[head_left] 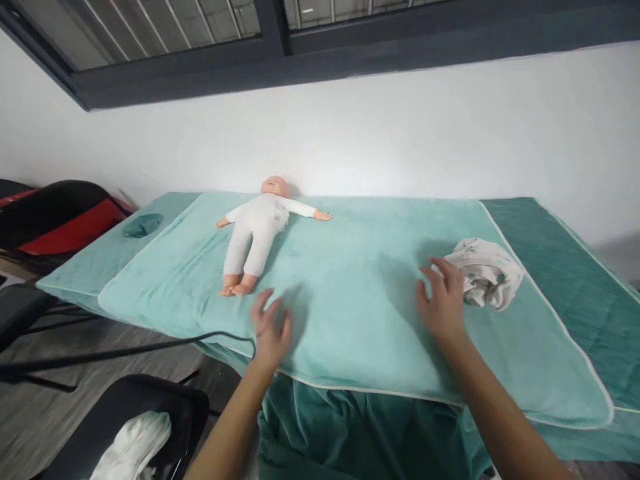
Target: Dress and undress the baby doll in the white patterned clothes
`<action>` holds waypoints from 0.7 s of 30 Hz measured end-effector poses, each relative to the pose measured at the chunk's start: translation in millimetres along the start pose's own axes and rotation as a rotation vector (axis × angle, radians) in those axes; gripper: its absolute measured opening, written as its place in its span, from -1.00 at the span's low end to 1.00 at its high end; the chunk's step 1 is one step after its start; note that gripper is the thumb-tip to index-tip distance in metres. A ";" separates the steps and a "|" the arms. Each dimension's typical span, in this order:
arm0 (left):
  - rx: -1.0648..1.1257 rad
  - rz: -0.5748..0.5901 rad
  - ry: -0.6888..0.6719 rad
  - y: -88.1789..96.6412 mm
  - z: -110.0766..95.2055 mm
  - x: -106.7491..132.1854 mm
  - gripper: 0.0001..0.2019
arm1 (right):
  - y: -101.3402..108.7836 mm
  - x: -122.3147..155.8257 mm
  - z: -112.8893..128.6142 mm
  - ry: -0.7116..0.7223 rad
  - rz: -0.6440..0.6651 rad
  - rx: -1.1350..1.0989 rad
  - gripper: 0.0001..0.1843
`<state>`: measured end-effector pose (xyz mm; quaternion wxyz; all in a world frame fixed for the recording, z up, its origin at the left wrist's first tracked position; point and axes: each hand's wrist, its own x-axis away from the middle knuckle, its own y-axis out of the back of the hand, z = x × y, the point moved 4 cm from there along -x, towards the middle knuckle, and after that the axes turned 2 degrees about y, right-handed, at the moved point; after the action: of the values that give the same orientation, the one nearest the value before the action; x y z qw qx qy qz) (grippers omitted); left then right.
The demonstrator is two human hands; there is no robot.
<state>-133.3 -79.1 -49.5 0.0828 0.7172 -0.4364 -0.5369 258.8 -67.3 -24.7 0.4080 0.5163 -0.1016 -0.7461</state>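
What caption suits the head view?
Left hand and right hand open over a green cover; doll in white lying face-up, crumpled printed cloth by the right hand.

White-clad doll [261, 215] face-up, arms spread, crumpled patterned cloth [487, 267]

Doll [257, 230], 9 o'clock, close in: I note plain white clothing, peach where bare. Bundled cloth [493, 267], 3 o'clock: white, scattered with a small green print. Cover [350, 300], centre: pale mint green, edged in white. I log deeper teal on the end panel [583, 273], far 3, and the drape [370, 430] at 6. Wall [380, 140], 12: white; window frame [400, 50] above, dark grey. Seat [70, 228], far 9: black and red.
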 end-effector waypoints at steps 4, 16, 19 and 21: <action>0.300 0.170 -0.071 -85.4 -65.4 -18.9 -0.70 | 55.1 1.8 -35.2 -0.119 -0.182 0.274 -0.62; 0.483 0.610 -0.183 -185.9 -157.4 -51.6 -0.47 | 30.5 -47.4 -55.5 -0.376 -0.124 -0.087 -0.58; 0.547 0.619 -0.183 -186.4 -164.2 -55.6 -0.32 | 4.2 -70.2 -16.6 -0.358 -0.128 -0.316 -0.63; 0.570 0.580 -0.049 -184.6 -162.2 -60.6 -0.24 | -15.8 -77.9 1.1 -0.350 -0.145 -0.451 -0.66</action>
<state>100.0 19.2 -49.1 0.0183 0.5455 -0.7537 -0.3660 260.4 -1.7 20.3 0.4344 0.2818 0.0352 -0.8548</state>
